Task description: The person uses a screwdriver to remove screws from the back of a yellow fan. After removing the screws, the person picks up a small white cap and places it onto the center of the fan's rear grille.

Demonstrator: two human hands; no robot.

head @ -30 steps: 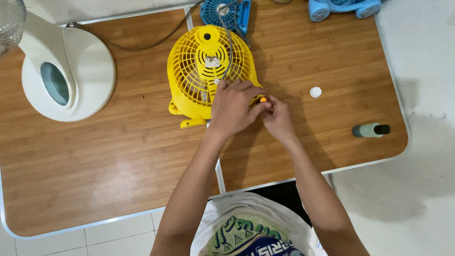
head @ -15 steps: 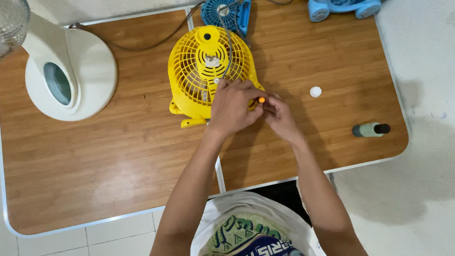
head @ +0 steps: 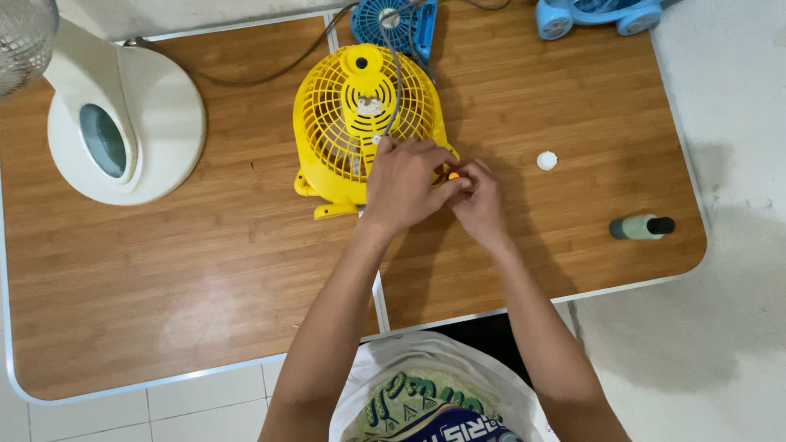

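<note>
A yellow fan (head: pixel 352 123) lies flat on the wooden table (head: pixel 164 270), grille up, with a grey cord (head: pixel 391 74) running across it. My left hand (head: pixel 403 182) rests curled over the fan's lower right rim and grips it. My right hand (head: pixel 479 200) meets it from the right, fingertips pinched on a small orange object (head: pixel 453 174) at the fan's edge. Most of that object is hidden by my fingers, so its kind is unclear.
A white fan base (head: pixel 123 131) stands at the left. A blue fan (head: pixel 397 20) and a light blue toy-like thing (head: pixel 589 12) lie at the far edge. A small white cap (head: pixel 546 160) and a green bottle with a black cap (head: pixel 641 227) lie to the right.
The orange object has come into sight between my fingertips. Both hands stay at the fan's lower right rim, barely shifted.
</note>
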